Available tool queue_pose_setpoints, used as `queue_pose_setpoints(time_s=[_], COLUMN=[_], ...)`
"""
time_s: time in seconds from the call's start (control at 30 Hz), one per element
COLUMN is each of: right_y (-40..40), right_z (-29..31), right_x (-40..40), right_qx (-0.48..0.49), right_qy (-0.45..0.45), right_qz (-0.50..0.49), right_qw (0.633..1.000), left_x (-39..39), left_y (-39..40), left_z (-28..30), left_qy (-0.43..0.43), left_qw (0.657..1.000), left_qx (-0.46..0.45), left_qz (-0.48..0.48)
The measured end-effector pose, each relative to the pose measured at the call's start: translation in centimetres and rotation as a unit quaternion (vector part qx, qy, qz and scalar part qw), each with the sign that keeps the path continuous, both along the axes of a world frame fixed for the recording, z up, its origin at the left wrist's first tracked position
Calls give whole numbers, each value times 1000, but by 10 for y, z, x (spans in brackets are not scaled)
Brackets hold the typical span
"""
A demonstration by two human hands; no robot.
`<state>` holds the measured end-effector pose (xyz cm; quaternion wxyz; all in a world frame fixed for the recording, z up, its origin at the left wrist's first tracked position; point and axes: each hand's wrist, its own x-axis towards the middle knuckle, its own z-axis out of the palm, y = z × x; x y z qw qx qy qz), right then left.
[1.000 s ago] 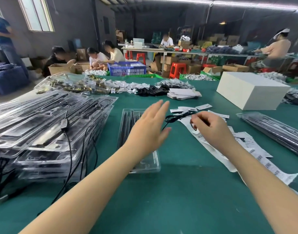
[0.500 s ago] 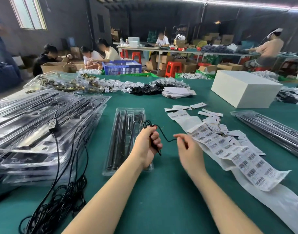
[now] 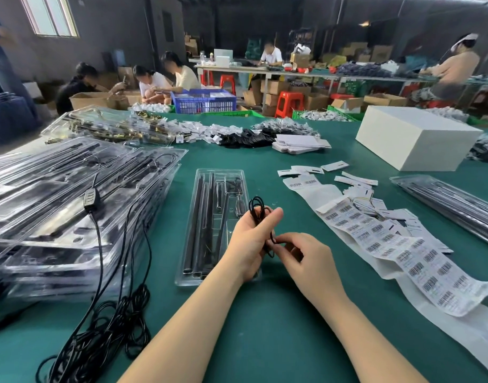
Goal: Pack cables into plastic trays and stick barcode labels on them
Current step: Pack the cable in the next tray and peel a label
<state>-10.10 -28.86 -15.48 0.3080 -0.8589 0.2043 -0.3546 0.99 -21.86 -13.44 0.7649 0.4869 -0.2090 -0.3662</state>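
Observation:
A thin black cable is bunched into loops in my left hand, which grips it just above the right edge of a clear plastic tray. Black rods lie lengthwise in that tray on the green table. My right hand pinches the cable's lower loop close to my left palm. To the right, a long strip of white barcode labels trails across the table.
A tall stack of clear trays fills the left, with a black cable and inline controller draped over it and coiled in front. A white box stands far right, and another filled tray lies at the right edge. People work behind.
My left hand went from open to gripping the cable and gathered it into loops. My right hand drew in from the labels until it met the left hand.

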Motion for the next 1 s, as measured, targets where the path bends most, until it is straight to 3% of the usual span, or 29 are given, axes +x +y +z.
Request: queue_pose_setpoints(time_s=[0.2, 0.27, 0.43, 0.6, 0.83, 1.0], right_y=[-5, -4, -5, -11, -11, -8], right_z=[7, 7, 6, 7, 15, 17], right_x=[-3, -2, -4, -15, -12, -10], right_qx=[4, 56, 247, 291, 329, 338], right_qy=[-20, -6, -1, -3, -200, -267], right_qz=[-51, -45, -1, 49, 24, 39], right_qw=[998, 997, 969, 955, 923, 902], left_x=[-4, -5, -1, 0, -8, -10], left_y=[-1, -3, -3, -3, -6, -6], left_z=[-5, -6, -2, 1, -5, -7], left_qy=[-106, -110, 8, 60, -110, -195], left_qw=[994, 994, 999, 996, 993, 978], left_qx=[5, 10, -32, -27, 33, 61], left_qz=[-2, 4, 38, 61, 17, -50])
